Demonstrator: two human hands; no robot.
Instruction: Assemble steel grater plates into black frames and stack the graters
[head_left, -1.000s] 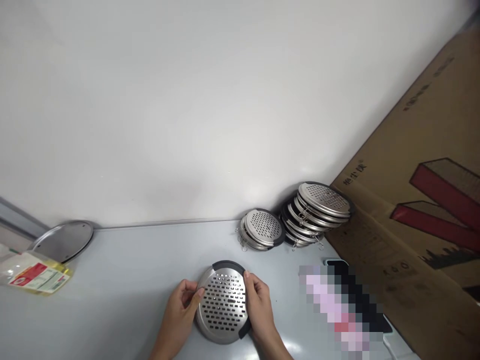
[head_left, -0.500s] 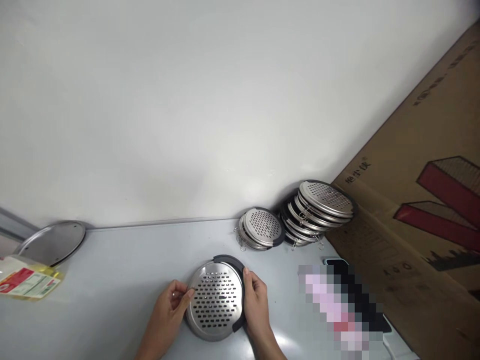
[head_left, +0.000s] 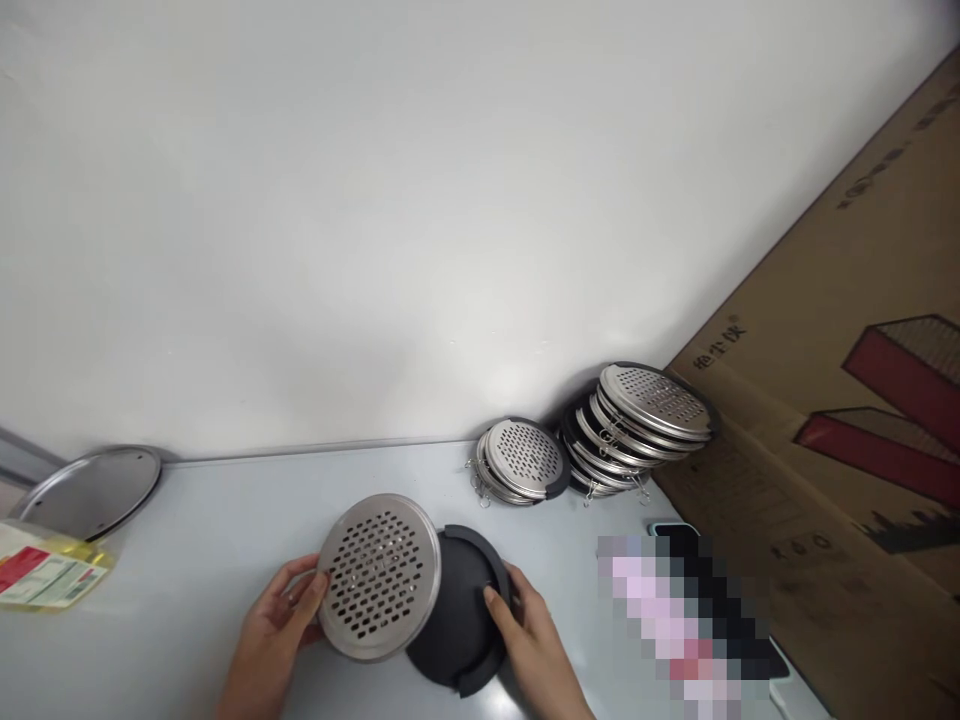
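My left hand (head_left: 289,610) pinches the left edge of a round metal disc (head_left: 379,578) pierced with rows of slots. The disc is tilted and partly overlaps a round black base (head_left: 459,605) with a raised curved rim. That rim is held at its right side by my right hand (head_left: 529,625), thumb on top and fingers round the outside. Behind them, against the wall, stands a short stack of similar slotted discs (head_left: 525,455) with black rims and wire clips. Right of it rises a taller stack of the same pieces (head_left: 652,400).
At far left a large round metal plate (head_left: 97,490) leans near the wall, with a bottle of yellow liquid (head_left: 56,570) before it. A large printed cardboard box (head_left: 840,420) bounds the right side. A dark flat object (head_left: 720,590), partly pixelated, lies on the grey table (head_left: 225,520).
The slotted disc has come off the black base and moved left and up with my left hand. The base's black face now shows, held by my right hand.
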